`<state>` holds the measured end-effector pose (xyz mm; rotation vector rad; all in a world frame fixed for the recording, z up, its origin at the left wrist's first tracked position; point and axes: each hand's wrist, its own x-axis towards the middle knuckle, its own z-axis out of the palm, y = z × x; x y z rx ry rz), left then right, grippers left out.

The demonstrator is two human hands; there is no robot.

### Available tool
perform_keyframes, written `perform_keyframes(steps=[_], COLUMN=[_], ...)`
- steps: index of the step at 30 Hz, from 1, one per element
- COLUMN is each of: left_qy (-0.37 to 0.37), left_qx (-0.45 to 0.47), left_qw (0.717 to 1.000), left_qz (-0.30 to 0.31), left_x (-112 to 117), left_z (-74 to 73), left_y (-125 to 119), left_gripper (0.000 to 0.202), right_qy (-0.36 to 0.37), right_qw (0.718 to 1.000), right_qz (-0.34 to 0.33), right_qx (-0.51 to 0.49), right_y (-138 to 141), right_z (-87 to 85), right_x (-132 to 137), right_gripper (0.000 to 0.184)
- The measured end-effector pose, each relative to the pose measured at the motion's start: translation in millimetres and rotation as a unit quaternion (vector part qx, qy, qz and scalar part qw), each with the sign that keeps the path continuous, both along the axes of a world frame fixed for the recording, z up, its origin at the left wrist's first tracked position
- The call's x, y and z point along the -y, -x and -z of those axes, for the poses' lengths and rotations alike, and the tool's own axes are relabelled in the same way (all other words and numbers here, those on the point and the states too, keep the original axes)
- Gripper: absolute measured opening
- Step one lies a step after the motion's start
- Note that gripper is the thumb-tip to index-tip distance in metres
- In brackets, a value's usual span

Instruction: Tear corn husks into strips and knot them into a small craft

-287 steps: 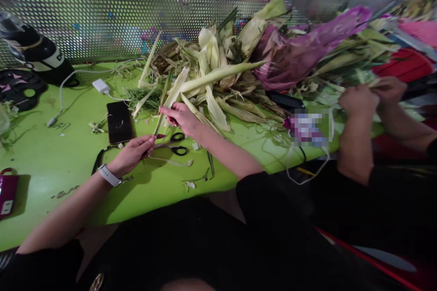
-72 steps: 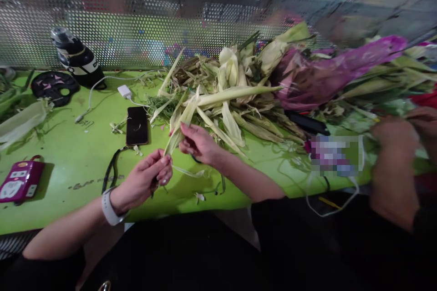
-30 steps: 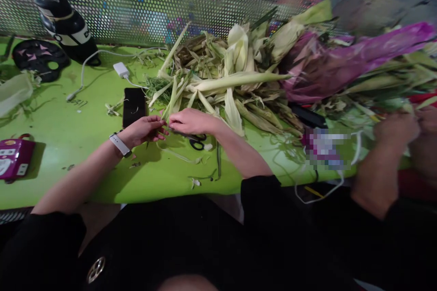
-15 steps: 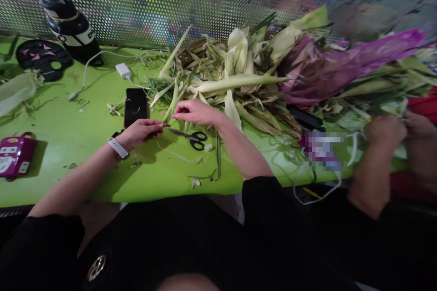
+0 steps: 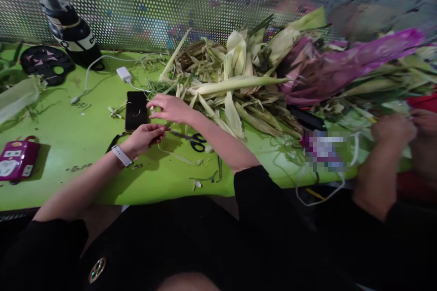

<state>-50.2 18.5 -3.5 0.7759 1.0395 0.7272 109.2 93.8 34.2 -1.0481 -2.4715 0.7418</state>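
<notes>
My left hand (image 5: 148,137) is closed in a pinch at the tips of the scissors (image 5: 196,142); whatever is between its fingers is too small to make out. Just above it, my right hand (image 5: 170,108) reaches left with fingers curved and apart, next to the right edge of the phone (image 5: 135,110). It covers part of the green shreds (image 5: 159,87). Behind it lies a big heap of corn husks (image 5: 239,82), pale green and dry brown. A thin husk strip (image 5: 179,157) rests on the green tabletop (image 5: 92,136) below the scissors.
A dark bottle (image 5: 73,38) and a black palette (image 5: 48,64) stand back left. Near the left edge sits a magenta power box (image 5: 17,159). A white cable with its adapter (image 5: 123,74) crosses behind the phone. At right are a purple plastic bag (image 5: 314,72) and a co-worker's hands (image 5: 394,132).
My right hand has moved left, towards the phone, and its fingers have spread. The green husk strip seen between my hands no longer shows. My left hand has shifted slightly down.
</notes>
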Motion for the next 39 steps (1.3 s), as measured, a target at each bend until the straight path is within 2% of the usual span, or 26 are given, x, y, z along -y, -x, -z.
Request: perform_keyframes(steps=[3, 5, 6, 8, 9, 10, 14, 16, 19, 23, 25, 30, 32, 34, 39], left_qy=[0.076, 0.111, 0.121, 0.129, 0.13, 0.132, 0.144, 0.148, 0.148, 0.157, 0.157, 0.157, 0.153, 0.142, 0.127], left_qx=[0.079, 0.132, 0.155, 0.194, 0.208, 0.219, 0.232, 0.227, 0.221, 0.221, 0.225, 0.227, 0.221, 0.213, 0.201], left_qw=[0.992, 0.981, 0.976, 0.968, 0.965, 0.962, 0.957, 0.957, 0.959, 0.958, 0.958, 0.959, 0.961, 0.964, 0.969], left_qz=[-0.067, -0.088, -0.092, -0.093, -0.094, -0.095, -0.1, -0.101, -0.102, -0.095, -0.088, -0.066, -0.06, -0.064, -0.067], left_x=[-1, -2, -3, -3, -2, -1, 5, 8, 9, 8, 8, 9, 10, 10, 7], left_z=[-2.6, -4.3, -4.8, -5.0, -4.9, -4.8, -7.6, -11.2, -16.5, -18.9, -17.8, -14.5, -14.5, -14.7, -12.0], left_y=[0, 1, 1, 0, -1, -2, -7, -9, -8, -5, -4, -2, -2, -1, 1], left_gripper=[0.013, 0.018, 0.019, 0.017, 0.015, 0.014, 0.014, 0.017, 0.021, 0.019, 0.016, 0.01, 0.01, 0.01, 0.012], right_qy=[-0.024, 0.02, 0.079, 0.258, 0.338, 0.395, 0.485, 0.511, 0.536, 0.555, 0.558, 0.53, 0.521, 0.51, 0.441], right_qw=[0.989, 0.969, 0.961, 0.937, 0.913, 0.884, 0.783, 0.754, 0.732, 0.719, 0.719, 0.737, 0.743, 0.756, 0.811], right_qz=[0.097, 0.179, 0.196, 0.174, 0.166, 0.171, 0.2, 0.179, 0.13, 0.075, 0.074, 0.172, 0.185, 0.182, 0.16], right_qx=[-0.113, -0.171, -0.18, -0.16, -0.16, -0.185, -0.335, -0.371, -0.4, -0.411, -0.407, -0.384, -0.377, -0.367, -0.35], right_y=[-14, -31, -39, -51, -53, -52, -31, -19, -9, -9, -11, -7, -6, -7, -18], right_z=[-5.4, -7.3, -6.0, 1.8, 7.8, 14.6, 37.8, 43.4, 48.8, 59.8, 66.6, 76.7, 76.2, 73.5, 64.0], right_x=[17, 34, 42, 56, 61, 64, 63, 58, 49, 42, 40, 43, 45, 47, 59], right_gripper=[0.016, 0.018, 0.018, 0.012, 0.008, 0.012, 0.042, 0.051, 0.052, 0.043, 0.036, 0.044, 0.044, 0.043, 0.031])
